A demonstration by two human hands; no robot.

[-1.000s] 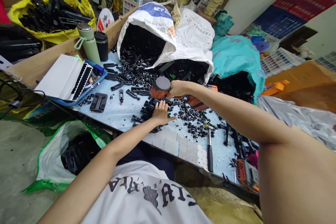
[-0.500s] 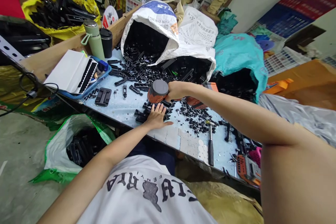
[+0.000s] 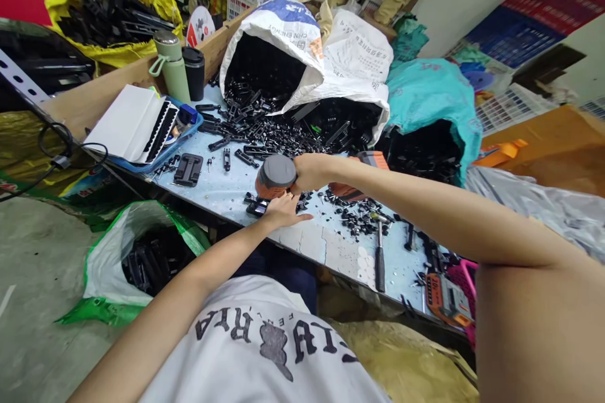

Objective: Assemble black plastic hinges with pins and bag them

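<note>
My right hand (image 3: 312, 171) is wrapped round the handle of an orange-and-grey cordless drill (image 3: 276, 175). The drill's round grey back faces up toward me, and its tip is hidden beneath it. Right below the drill, my left hand (image 3: 283, 210) lies over a group of black plastic parts (image 3: 256, 206) at the table's near edge. Its thumb stretches out to the right, while the drill partly covers its fingertips. Small black screws (image 3: 359, 217) are heaped just right of my hands.
A hammer (image 3: 379, 258) and an orange battery pack (image 3: 447, 299) lie on the right of the table (image 3: 302, 239). White sacks (image 3: 271, 31) and a teal bag (image 3: 432, 94) spill black parts at the back. A blue tray (image 3: 137, 167) stands left; an open bag (image 3: 101, 264) sits below.
My right hand has brought the drill slightly left and closer to me, over my left hand's fingers. The left hand stays on the black parts in nearly the same place.
</note>
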